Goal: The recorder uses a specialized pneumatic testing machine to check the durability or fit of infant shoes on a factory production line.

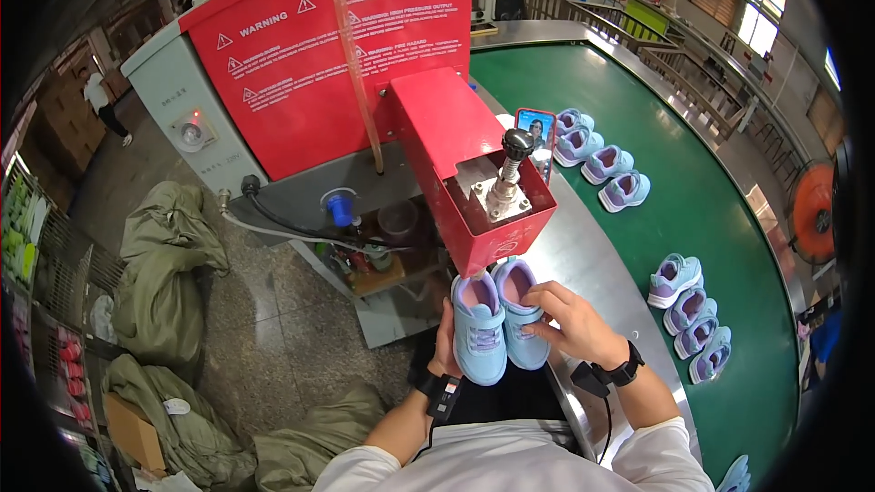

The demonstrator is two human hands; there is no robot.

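Two light blue children's sneakers with lilac linings are side by side in front of me, toes toward my body. My left hand (445, 343) is closed along the outer side of the left sneaker (480, 339). On the right sneaker (521, 323), my right hand (567, 317) grips the strap side, thumb near the laces and fingers by the collar. Just beyond the heels stands the red housing (456, 159) of a machine, with a black knob (518, 144) on a metal shaft at its top.
A green conveyor belt (638, 251) runs along the right, carrying rows of similar sneakers (697, 323). A phone (538, 132) leans beside the machine head. Olive cloth bundles (169, 282) and a cardboard box (134, 433) lie on the left floor. A person (100, 102) stands far left.
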